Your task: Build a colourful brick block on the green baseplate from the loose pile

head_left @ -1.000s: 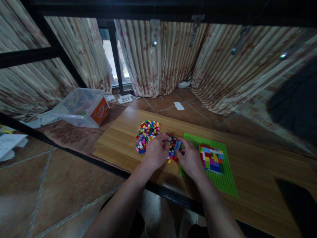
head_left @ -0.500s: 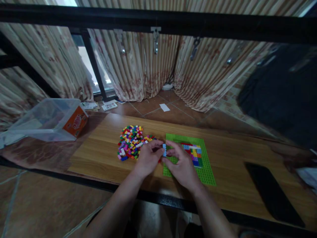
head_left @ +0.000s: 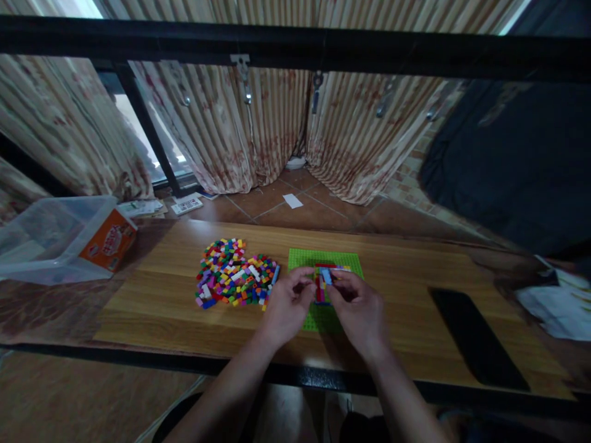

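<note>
A light blue toy building brick (head_left: pixel 326 275) is pinched between the thumb and fingers of my right hand (head_left: pixel 361 307), over the block of coloured bricks on the green baseplate (head_left: pixel 323 319). Red, pink and other bricks (head_left: pixel 319 293) of that block show between my hands; the rest is covered. My left hand (head_left: pixel 289 306) is just left of the brick at the baseplate's left side, fingers curled and thumb apart from them, with nothing visible in it. Left of that hand spreads a pile of loose bricks (head_left: pixel 235 277) in many colours.
A clear plastic box (head_left: pixel 55 237) with an orange label stands at the far left. A black flat slab (head_left: pixel 478 338) lies on the wooden tabletop (head_left: pixel 161 307) at right. White plastic packaging (head_left: pixel 558 301) is at the right edge. Curtains (head_left: pixel 272 129) hang beyond the table.
Both hands have shifted right over the baseplate with the light blue brick. The brick was between both hands; now the right holds it and the left has come off it. The head view has turned right.
</note>
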A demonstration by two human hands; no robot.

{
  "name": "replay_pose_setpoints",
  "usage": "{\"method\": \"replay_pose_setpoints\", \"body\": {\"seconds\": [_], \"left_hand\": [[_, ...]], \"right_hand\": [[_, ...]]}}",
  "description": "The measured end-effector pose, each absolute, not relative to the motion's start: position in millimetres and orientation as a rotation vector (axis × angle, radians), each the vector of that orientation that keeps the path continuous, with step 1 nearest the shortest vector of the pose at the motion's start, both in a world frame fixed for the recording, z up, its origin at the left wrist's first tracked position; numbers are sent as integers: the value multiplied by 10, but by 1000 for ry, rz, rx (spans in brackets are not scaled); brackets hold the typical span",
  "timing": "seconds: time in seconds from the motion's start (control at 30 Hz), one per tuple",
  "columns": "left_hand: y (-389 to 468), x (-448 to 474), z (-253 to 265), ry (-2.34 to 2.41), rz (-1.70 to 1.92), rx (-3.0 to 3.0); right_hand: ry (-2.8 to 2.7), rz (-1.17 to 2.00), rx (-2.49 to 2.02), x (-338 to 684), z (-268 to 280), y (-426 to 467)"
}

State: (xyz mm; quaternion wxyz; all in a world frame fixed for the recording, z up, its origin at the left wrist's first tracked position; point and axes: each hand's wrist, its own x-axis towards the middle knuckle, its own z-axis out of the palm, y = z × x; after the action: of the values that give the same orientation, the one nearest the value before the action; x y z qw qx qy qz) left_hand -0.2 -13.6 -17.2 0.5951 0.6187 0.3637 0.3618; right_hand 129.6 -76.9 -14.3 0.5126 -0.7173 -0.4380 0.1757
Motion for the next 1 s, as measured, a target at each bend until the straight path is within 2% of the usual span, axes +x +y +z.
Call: {"method": "replay_pose_setpoints", "body": {"seconds": [0.17,0.37,0.53,0.73,1.0], "left_hand": [[-273,157,-142,718,596,1401],[-306,300,-94,617,369,1098],[-264,354,-93,629,345,1025],[-254,370,-104,658,363,1065],[-261,393,-137,701,355,1248]], "right_hand": [[-990,329,-2047,1546,-119,-837],[-1049,279,-2162,1553,-102,-768],[-1095,273,-2190,1534,-91,-759],[-1018,428,-2042,1659,-138,-792],[-956,389,-2001,1800,-266,-752]]}}
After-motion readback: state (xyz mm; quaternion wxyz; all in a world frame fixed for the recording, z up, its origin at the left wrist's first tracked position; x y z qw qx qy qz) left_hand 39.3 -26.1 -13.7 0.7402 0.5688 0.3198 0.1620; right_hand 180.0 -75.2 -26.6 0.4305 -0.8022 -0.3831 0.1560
